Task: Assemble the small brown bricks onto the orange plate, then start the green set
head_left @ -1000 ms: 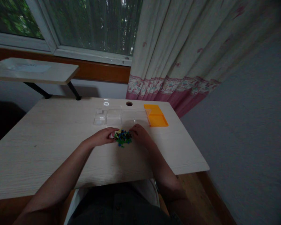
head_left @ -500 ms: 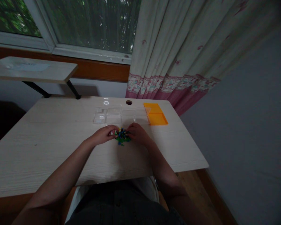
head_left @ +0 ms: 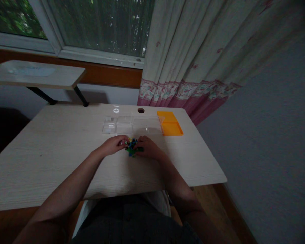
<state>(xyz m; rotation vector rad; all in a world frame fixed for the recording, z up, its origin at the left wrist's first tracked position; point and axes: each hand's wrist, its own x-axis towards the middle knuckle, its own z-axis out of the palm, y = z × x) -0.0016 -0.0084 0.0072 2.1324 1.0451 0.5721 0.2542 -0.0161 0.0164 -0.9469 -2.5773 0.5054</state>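
A heap of small blue, green, black and yellow plastic pieces [head_left: 131, 147] lies on the table between my two hands, too small to name piece by piece. My left hand [head_left: 115, 145] is at the left side of the heap, its thumb and fingers closed in a pinch. A bit of something pale shows at its fingertips, but I cannot make out what it is. From the right, my right hand [head_left: 147, 147] reaches over the heap with its fingers bent down among the pieces. Whatever those fingers hold is hidden.
Just beyond the hands stand clear plastic compartment trays [head_left: 124, 126]. Right of them, partly under their end, lies an open orange plastic case [head_left: 171, 124]. A cable hole [head_left: 141, 110] is near the back edge of the pale table [head_left: 66, 149]. A raised shelf [head_left: 63, 76] stands at back left.
My right hand has shifted a little down and left, so its fingers now cover more of the heap's right side. My left hand stays nearly still.
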